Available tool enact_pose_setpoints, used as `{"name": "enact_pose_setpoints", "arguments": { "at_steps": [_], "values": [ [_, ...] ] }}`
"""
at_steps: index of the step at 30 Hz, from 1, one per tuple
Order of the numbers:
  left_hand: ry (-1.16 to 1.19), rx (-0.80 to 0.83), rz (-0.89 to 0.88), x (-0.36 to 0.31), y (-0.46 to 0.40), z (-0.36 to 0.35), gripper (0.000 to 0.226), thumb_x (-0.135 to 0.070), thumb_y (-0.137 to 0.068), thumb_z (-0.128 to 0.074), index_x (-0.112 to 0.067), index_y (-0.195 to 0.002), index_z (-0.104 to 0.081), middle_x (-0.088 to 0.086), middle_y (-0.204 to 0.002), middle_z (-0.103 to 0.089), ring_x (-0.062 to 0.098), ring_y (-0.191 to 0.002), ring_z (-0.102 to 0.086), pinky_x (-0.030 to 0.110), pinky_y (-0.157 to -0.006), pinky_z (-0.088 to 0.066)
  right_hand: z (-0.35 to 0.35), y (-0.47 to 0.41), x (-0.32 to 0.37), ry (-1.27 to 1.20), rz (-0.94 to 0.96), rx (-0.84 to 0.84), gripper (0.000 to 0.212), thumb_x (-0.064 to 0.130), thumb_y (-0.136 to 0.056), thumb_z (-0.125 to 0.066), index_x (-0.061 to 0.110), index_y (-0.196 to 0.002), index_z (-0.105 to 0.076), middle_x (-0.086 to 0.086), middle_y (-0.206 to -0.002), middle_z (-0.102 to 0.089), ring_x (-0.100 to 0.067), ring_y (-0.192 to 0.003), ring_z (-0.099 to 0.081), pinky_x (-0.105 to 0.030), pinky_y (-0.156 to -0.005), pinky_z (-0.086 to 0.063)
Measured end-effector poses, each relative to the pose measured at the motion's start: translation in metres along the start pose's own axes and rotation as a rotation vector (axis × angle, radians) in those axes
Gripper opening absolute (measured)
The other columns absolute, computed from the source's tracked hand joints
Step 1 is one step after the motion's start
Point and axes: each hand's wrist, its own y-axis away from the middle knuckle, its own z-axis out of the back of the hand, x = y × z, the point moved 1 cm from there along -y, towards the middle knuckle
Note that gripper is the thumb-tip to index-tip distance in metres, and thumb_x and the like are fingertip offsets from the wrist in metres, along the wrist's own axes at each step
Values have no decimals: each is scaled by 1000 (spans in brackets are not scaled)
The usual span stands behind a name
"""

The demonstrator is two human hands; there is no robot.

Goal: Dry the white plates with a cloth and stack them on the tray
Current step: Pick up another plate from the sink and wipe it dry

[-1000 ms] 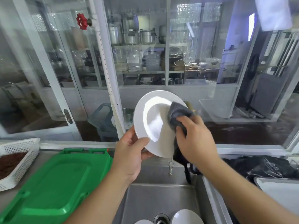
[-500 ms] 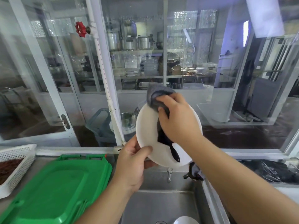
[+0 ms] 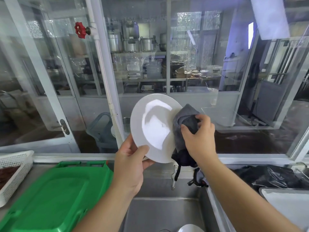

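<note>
I hold a white plate (image 3: 154, 126) upright over the sink, its face toward me. My left hand (image 3: 131, 166) grips its lower left rim, thumb on the front. My right hand (image 3: 198, 139) clutches a dark grey cloth (image 3: 185, 119) against the plate's right edge; the cloth's tail hangs down behind the plate. A green tray (image 3: 55, 198) lies on the counter at the lower left. Another white plate (image 3: 190, 228) shows at the bottom of the sink.
The steel sink (image 3: 167, 213) is below my hands, with a tap (image 3: 173, 178) at its back. A white basket (image 3: 15, 169) stands at the far left. A black plastic bag (image 3: 270, 176) and a white tray (image 3: 289, 203) are to the right. A glass partition stands behind.
My right hand with the cloth has slid from the plate's top edge down to its right edge, uncovering the plate's face. The left hand keeps its grip.
</note>
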Motion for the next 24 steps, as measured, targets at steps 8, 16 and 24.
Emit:
{"name": "enact_pose_setpoints", "arguments": {
  "at_steps": [8,16,24],
  "values": [
    [65,10,14,14,7,-7,59,17,-95,-54,-34,-116,-76,6,-122,-75,32,-113,-72,47,-77,-64,-9,12,-28,-517,-395,59,13,34,-96,-73,34,-108,-68,8,-94,-79,-16,-82,-78,-33,-62,-64],
    [-13,81,97,18,11,-8,62,1,-74,-70,-39,-121,-68,2,-117,-76,24,-107,-74,44,-75,-64,-7,5,-47,-560,-451,61,11,11,-94,-73,17,-104,-74,-6,-91,-81,-27,-78,-79,-36,-63,-63],
    [-293,96,200,-20,-31,13,27,-36,-78,-72,-36,-105,-75,5,-112,-78,28,-97,-73,42,-75,-59,12,-14,-48,-264,-267,178,31,17,-90,-78,17,-121,-73,-3,-105,-81,-25,-95,-78,-44,-87,-64]
  ]
}}
